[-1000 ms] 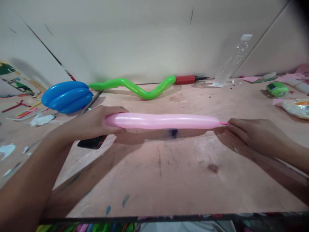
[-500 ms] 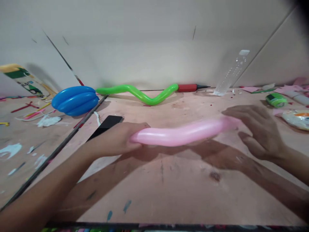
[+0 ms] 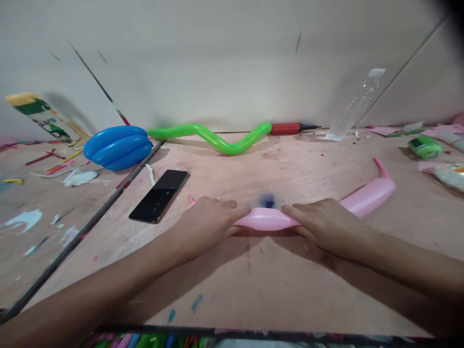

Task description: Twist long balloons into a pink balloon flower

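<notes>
A long pink balloon [image 3: 267, 219] lies low over the table, held at two places along its length. My left hand [image 3: 212, 220] is closed around its left part; a thin pink tip sticks out just beyond the fingers. Around the balloon right of the middle, my right hand [image 3: 324, 222] is closed as well. The balloon's right end rises past that hand and finishes in a thin uninflated tail. Between the hands the balloon's middle stretch shows, bulging slightly. Parts of it are hidden under both hands.
A black phone [image 3: 159, 195] lies left of my left hand. Along the wall are a blue bundled balloon [image 3: 119, 147], a wavy green balloon [image 3: 217, 141], a red pump [image 3: 285, 128] and a clear bottle [image 3: 353, 108]. A carton [image 3: 45, 118] stands far left; a green roll [image 3: 425, 147] is at right.
The pink balloon has come down nearer the table. My right hand, earlier apart from its right end, now grips it further in; my left hand has also moved inward along it.
</notes>
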`<control>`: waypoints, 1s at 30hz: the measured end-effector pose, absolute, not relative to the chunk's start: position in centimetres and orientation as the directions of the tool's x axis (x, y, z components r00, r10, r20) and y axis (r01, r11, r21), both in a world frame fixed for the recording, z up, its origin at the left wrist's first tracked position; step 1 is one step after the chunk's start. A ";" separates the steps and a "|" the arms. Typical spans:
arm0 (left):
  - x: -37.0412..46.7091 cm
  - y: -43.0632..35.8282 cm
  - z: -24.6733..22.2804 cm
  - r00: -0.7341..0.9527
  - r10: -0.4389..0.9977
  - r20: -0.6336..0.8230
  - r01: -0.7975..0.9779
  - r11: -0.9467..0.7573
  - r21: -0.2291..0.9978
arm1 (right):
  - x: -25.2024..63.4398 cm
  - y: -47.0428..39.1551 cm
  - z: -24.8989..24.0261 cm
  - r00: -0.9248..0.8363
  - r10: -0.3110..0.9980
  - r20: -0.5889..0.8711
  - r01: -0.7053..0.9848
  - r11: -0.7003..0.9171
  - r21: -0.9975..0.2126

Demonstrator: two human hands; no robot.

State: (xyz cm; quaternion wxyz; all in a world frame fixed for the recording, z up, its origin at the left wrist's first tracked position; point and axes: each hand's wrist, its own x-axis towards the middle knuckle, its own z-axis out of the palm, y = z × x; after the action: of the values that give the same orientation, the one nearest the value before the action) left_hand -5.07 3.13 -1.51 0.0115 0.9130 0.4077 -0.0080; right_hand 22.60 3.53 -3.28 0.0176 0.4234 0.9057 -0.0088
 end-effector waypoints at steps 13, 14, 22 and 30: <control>-3.7 2.2 -3.1 0.694 0.718 0.054 0.720 -0.690 -0.072 | 20.7 1.7 -3.2 -0.669 0.741 0.063 0.739 0.671 -0.049; -3.7 2.1 -3.3 0.695 0.718 0.045 0.719 -0.691 -0.072 | 20.5 1.7 -3.3 -0.675 0.736 0.044 0.735 0.677 -0.050; -3.8 1.9 -3.1 0.728 0.685 0.004 0.685 -0.727 -0.042 | 20.4 2.0 -3.0 -0.705 0.709 0.027 0.701 0.701 -0.132; -3.5 2.0 -3.1 0.754 0.656 -0.001 0.655 -0.753 -0.052 | 21.3 2.2 -3.2 -0.721 0.693 -0.007 0.686 0.712 -0.153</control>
State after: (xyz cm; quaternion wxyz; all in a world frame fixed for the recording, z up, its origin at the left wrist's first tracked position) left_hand -3.51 2.04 -3.14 -0.0241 0.9363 0.3503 -0.0096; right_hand 21.32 2.20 -3.19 -0.0253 0.3726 0.9248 -0.0723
